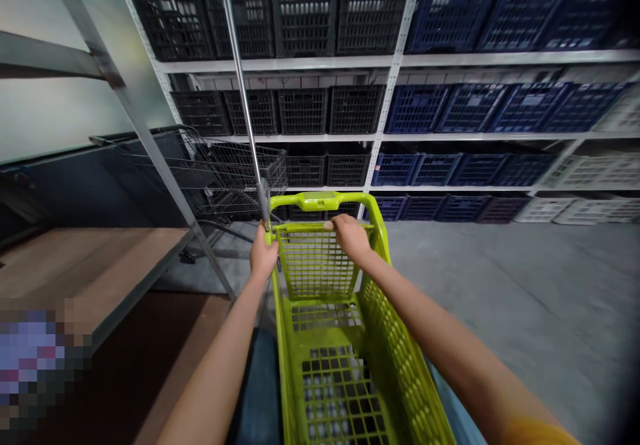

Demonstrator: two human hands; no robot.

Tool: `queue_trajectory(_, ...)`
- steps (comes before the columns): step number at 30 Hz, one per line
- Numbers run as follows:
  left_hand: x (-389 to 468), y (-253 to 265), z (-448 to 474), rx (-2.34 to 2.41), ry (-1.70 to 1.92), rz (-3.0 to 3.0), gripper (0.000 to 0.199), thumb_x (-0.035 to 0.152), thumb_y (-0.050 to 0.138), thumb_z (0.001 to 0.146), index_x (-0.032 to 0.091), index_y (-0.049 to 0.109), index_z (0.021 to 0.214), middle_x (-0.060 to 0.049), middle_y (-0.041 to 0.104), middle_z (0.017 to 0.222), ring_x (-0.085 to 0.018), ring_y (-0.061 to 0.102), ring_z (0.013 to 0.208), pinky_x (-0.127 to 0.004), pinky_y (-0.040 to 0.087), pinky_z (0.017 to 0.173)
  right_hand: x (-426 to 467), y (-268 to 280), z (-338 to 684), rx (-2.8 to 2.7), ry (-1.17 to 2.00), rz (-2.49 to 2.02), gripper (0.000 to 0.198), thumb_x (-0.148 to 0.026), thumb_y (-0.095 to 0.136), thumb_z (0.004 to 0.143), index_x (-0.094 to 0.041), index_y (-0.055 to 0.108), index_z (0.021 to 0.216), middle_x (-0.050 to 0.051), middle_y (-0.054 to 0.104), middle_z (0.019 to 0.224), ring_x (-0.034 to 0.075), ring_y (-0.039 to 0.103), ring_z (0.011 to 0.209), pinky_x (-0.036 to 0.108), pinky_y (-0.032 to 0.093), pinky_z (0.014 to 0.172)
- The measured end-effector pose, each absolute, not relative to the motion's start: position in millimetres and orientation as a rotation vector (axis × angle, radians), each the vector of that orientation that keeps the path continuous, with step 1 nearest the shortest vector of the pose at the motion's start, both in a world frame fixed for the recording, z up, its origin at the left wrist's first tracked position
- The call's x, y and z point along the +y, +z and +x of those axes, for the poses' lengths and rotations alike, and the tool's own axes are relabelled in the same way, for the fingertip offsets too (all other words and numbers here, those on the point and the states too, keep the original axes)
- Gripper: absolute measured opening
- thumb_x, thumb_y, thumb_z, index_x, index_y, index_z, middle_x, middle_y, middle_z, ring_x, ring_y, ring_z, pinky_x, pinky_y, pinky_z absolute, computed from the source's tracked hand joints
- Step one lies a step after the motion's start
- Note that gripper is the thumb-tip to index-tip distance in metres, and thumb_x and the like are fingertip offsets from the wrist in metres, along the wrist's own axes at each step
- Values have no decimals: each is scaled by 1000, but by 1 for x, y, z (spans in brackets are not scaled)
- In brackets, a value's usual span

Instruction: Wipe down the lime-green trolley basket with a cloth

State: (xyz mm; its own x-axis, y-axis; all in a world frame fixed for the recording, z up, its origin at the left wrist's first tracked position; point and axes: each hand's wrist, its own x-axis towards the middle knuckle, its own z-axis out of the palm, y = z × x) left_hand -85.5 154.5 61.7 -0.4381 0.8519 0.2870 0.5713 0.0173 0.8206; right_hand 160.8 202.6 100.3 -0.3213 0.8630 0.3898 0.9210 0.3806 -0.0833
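A lime-green plastic shopping cart [295, 338] stands right in front of me, its slatted basket floor bare. Its handle [319, 199] is at the far end, above a gridded flap [320, 265]. My left hand [263, 256] is closed around the cart's left rim, just below the base of a metal pole [243, 85] that rises from that corner. On the top edge of the flap, my right hand [350, 237] rests with its fingers curled over the bar.
Racks with black crates [303, 111] and blue crates [420, 108] line the far side; white crates [575, 165] sit at the right. A dark wire shopping cart [235, 171] stands behind. A metal-framed shelf [125, 265] borders my left. Grey concrete floor [490, 285] extends right.
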Motion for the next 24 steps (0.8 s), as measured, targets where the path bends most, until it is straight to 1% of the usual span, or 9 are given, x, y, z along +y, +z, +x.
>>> queue_trajectory(3,156,61,-87,2034,1355,1461,79,15,55,78,28,32,153,-3,69,125,-20,68,102,-28,51,87,199,104,93,-2400,-153,-1349,25,-12,42,96,-14,61,113,13,63,118,24,55,109,31,48,89)
queue_trajectory(5,158,62,-89,2040,1341,1464,80,15,56,78,25,32,153,-5,68,129,-21,67,106,-29,51,89,196,106,53,-2453,-134,-1259,27,-13,40,97,-16,62,112,12,64,118,24,55,111,32,48,91)
queue_trajectory(9,156,65,-93,2033,1322,1504,80,15,56,77,23,32,154,-7,67,130,-23,66,107,-30,50,90,195,109,24,-2528,-146,-1132,37,-12,34,98,-23,64,115,11,65,115,24,55,117,33,46,97)
queue_trajectory(11,152,68,-94,2029,1318,1517,80,15,55,77,23,33,153,-5,69,127,-22,67,103,-29,50,88,198,108,41,-2556,-165,-1099,37,-13,35,98,-23,63,119,10,64,118,23,55,117,32,47,95)
queue_trajectory(14,148,71,-94,2018,1326,1516,79,17,54,78,23,33,154,-4,71,119,-19,68,90,-27,51,81,203,104,99,-2534,-211,-1162,35,-12,40,96,-19,60,123,11,61,127,22,54,116,31,49,90)
queue_trajectory(16,146,71,-94,2035,1307,1510,79,18,54,78,24,32,154,-3,73,111,-18,67,81,-26,50,75,204,102,147,-2500,-235,-1230,35,-11,42,95,-17,58,125,12,59,131,22,54,117,32,48,91)
queue_trajectory(18,147,69,-94,2048,1286,1512,79,19,54,78,25,32,154,-2,73,107,-17,66,77,-25,48,71,202,102,193,-2461,-276,-1305,33,-12,42,95,-16,59,123,12,60,131,23,53,117,35,45,97)
queue_trajectory(21,151,64,-94,2026,1308,1524,79,20,55,78,26,32,154,-2,73,112,-16,65,77,-24,48,72,197,103,237,-2382,-373,-1446,29,-15,43,97,-16,63,117,14,63,126,26,51,116,39,39,101)
queue_trajectory(24,153,61,-92,2011,1343,1516,80,19,56,79,28,31,154,-2,72,118,-16,67,81,-25,49,75,192,102,236,-2329,-380,-1567,28,-15,43,96,-16,66,112,16,65,118,28,50,113,39,39,97)
